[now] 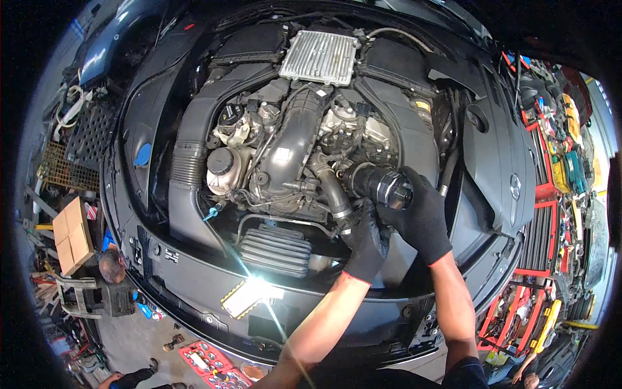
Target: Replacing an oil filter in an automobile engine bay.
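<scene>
In a black glove, my right hand [422, 217] is closed round the front end of a black cylindrical duct piece [370, 182] with a shiny metal band, at the engine's right front. My left hand [367, 245], gloved too, is just below and left of it. Its fingers are curled up under the piece, and what they grip is hidden. Close beside the left fingertips runs a dark hose [332, 192] with silver clamps. A broad black intake pipe [289, 146] arches over the engine to the left of both hands.
A ribbed silver metal box [319, 57] tops the engine's rear. Left stands a coolant tank [223, 170] with a black cap. A bright work light [249, 295] sits on the front panel. Red tool drawers [541, 236] stand to the right; an open red case [210, 364] lies on the floor.
</scene>
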Motion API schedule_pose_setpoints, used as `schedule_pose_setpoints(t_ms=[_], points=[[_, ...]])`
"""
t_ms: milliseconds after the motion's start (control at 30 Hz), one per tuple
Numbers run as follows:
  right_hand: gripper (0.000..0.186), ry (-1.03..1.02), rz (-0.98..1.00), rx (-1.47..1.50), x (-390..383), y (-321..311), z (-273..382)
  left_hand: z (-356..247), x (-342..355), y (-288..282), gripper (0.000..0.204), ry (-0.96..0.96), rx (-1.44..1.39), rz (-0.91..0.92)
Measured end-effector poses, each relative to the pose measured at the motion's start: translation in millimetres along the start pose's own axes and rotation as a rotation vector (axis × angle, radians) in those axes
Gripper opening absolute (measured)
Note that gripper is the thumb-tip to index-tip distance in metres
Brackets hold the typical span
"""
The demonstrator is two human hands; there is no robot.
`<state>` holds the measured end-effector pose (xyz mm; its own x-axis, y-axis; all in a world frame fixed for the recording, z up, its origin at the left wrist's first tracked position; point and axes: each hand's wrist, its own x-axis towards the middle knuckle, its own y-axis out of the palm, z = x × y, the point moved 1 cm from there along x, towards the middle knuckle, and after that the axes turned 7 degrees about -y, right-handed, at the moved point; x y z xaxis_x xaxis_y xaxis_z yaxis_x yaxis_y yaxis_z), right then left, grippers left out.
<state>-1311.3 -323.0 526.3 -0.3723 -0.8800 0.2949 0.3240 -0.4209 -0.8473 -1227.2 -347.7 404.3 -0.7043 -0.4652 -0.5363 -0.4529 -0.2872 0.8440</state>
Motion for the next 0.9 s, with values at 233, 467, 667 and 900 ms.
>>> schedule_pose_setpoints(t_ms=[233,467,667,900], points=[[0.089,0.014,0.213,-0.168,24.9,14.0,11.2,-17.0,22.5,2.5,0.031,-0.146,-0.203,0.025],[0.088,-0.04,0.321,-0.15,46.6,23.3,10.5,-23.0,31.6,12.6,0.036,-0.145,-0.196,0.191],[0.085,-0.073,0.364,-0.238,53.9,41.7,1.4,-31.7,23.4,34.7,0.048,-0.139,-0.132,0.153],[0.063,-0.209,0.377,-0.257,63.0,56.1,-4.1,-32.9,31.0,26.4,0.056,-0.135,-0.108,0.043]])
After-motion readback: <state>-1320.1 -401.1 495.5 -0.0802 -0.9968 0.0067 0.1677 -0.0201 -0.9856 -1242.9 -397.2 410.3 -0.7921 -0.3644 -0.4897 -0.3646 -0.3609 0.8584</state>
